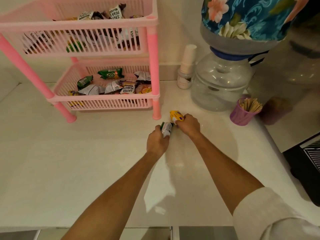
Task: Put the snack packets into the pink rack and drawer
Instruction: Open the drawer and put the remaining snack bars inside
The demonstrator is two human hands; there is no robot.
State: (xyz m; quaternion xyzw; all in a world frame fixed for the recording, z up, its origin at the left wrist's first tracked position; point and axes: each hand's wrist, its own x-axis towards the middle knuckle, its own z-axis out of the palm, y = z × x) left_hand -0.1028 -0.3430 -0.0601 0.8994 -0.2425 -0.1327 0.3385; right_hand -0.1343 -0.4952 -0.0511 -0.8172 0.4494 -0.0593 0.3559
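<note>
Both hands are out over the white worktop (86, 161). The left hand (157, 141) grips a green packet (166, 129). The right hand (188, 125) grips a yellow packet (176, 115), which touches the worktop just beside the pink rack (153, 66) — close to its front right leg. Both rack baskets already hold packets. To the right stand a water jar (220, 84) and a purple cup (242, 115), so that side is tight — the left side has lots of room.
</note>
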